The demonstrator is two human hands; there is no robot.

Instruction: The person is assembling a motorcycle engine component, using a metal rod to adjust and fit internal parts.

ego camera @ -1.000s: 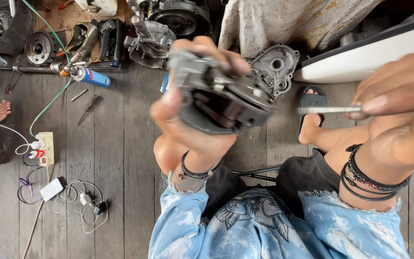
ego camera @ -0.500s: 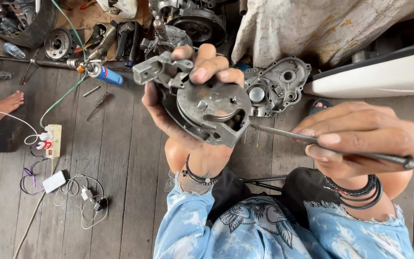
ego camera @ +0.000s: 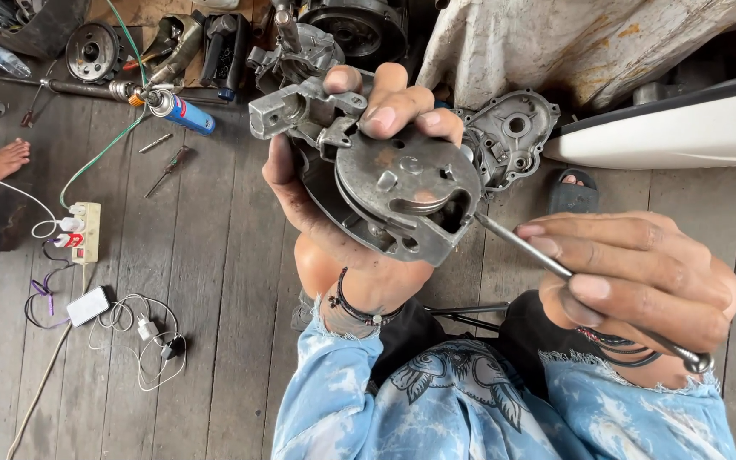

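Frame centre: left hand (ego camera: 342,213) fingers (ego camera: 393,106) clenched around grey cast-metal engine part (ego camera: 385,183), round plate dull, grimy. Lower right: right hand (ego camera: 641,277) pinching thin steel rod (ego camera: 521,247), tip touching part.

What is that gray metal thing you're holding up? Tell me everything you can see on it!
The metal engine part is a dull gray casting, greasy and scuffed, with a round flat plate on its face, small holes, a few rusty spots and a blocky bracket sticking out at upper left. It is held up in the air, tilted, above the wooden floor. The left hand grips it from behind, fingers curled over the top. The right hand holds a thin metal rod whose tip meets its lower right edge.
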